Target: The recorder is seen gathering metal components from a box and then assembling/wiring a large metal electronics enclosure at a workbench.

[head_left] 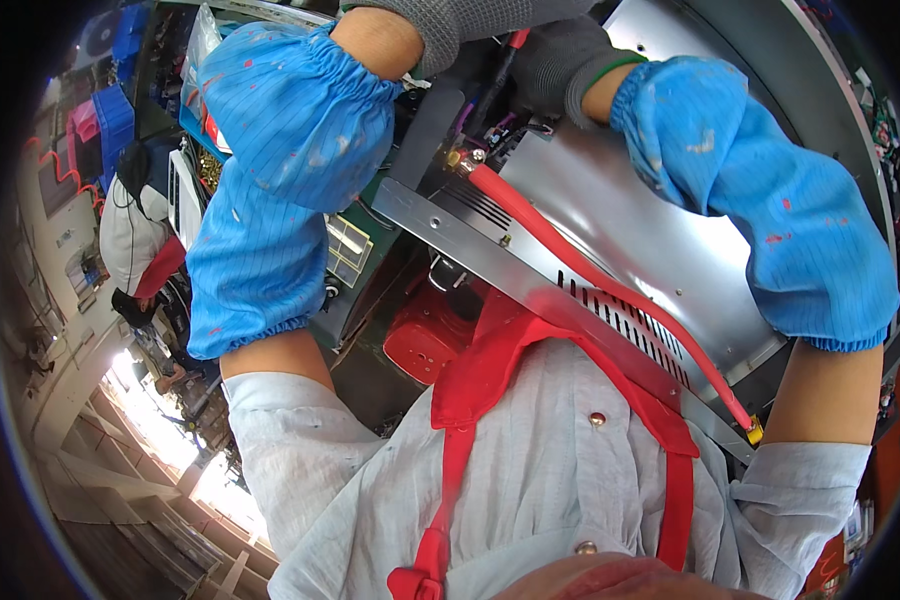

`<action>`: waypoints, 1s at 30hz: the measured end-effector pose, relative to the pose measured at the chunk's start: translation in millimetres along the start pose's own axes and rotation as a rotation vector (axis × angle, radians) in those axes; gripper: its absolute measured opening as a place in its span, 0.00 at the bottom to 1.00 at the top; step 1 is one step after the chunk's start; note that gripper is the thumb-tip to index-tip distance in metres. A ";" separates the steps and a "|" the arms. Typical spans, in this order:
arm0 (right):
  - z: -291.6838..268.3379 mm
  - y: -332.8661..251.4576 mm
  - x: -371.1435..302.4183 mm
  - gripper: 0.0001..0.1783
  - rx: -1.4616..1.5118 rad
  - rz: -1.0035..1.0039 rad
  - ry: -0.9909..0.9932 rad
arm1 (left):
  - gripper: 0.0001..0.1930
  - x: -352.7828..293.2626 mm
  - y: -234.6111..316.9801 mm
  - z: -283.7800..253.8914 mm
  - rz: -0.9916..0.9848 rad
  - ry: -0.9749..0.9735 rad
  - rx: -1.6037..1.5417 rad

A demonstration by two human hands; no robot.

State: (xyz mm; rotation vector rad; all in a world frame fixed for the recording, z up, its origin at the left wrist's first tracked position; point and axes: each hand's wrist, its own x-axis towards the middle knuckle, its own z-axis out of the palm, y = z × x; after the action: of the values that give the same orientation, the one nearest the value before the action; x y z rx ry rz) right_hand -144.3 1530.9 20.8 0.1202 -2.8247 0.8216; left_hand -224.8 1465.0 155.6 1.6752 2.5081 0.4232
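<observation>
My left hand point(465, 22), in a grey knitted glove, reaches over the far end of a sheet-metal housing point(610, 190); its fingers run off the upper edge. Just below and to its right is my right hand point(560, 65), in a dark grey glove with a green cuff, inside the housing. Its fingers are in shadow, so any grip is hidden. A short red piece point(518, 40) shows between the two gloves. Across the housing lies a red hose point(590, 265) with brass fittings at both ends, touched by neither hand. Thin wires point(500, 130) sit beneath my hands.
The housing's slotted metal edge point(530, 265) runs close to my body. Below it stands a red machine part point(425, 335) on a dark green surface. Blue bins point(115, 120) are at the far left. A person point(140, 235) is at work on the left side.
</observation>
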 end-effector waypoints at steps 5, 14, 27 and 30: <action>18.9 7.7 0.3 0.12 -0.106 0.022 0.071 | 0.12 -0.8 9.9 -8.0 0.002 -0.001 -0.047; 22.3 13.6 -6.5 0.13 0.005 0.042 0.183 | 0.13 3.7 15.3 -10.6 0.012 -0.011 -0.078; -66.1 3.1 -31.6 0.16 0.334 -0.097 -0.387 | 0.08 -0.8 9.8 -9.1 0.097 0.008 -0.268; -67.8 -5.5 -42.9 0.14 0.444 -0.164 -0.254 | 0.08 1.6 11.1 -8.7 0.082 -0.012 -0.295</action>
State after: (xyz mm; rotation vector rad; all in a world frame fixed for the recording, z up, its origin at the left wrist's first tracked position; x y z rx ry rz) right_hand -90.4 1563.8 70.6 0.5482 -2.7481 1.4689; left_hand -217.5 1468.9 167.2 1.6600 2.2399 0.7473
